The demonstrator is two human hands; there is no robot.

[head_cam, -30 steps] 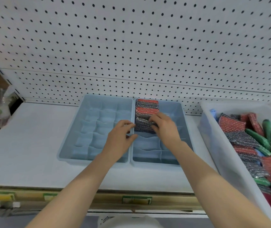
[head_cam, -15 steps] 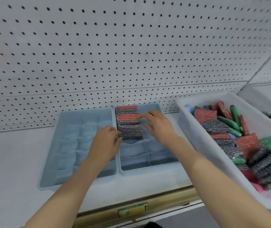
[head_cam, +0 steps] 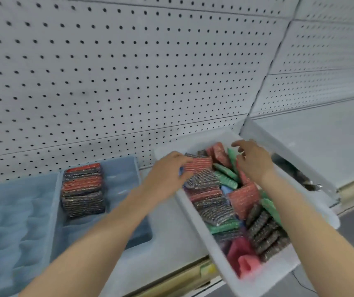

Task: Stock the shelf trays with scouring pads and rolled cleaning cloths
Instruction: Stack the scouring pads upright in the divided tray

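Observation:
A white bin (head_cam: 201, 230) on the right holds several red, grey and green scouring pads and pink rolled cloths (head_cam: 245, 261). My left hand (head_cam: 166, 175) reaches over the bin's left wall, its fingertips at the left end of a red striped pad (head_cam: 200, 165). Further right, my right hand (head_cam: 254, 160) hovers over green and red pads with fingers loosely bent, holding nothing. To the left, a blue divided tray (head_cam: 122, 168) holds a row of red and grey pads (head_cam: 82, 189) in its left column. Another blue divided tray (head_cam: 11, 213) sits beside it.
A white pegboard wall (head_cam: 129, 71) rises behind the shelf. A second clear bin (head_cam: 296, 157) lies behind the white bin at the right. The shelf's front edge with a yellow label strip (head_cam: 204, 269) runs below the trays.
Both hands have left the pads in the blue tray and moved right to the white bin. The camera has swung right with them.

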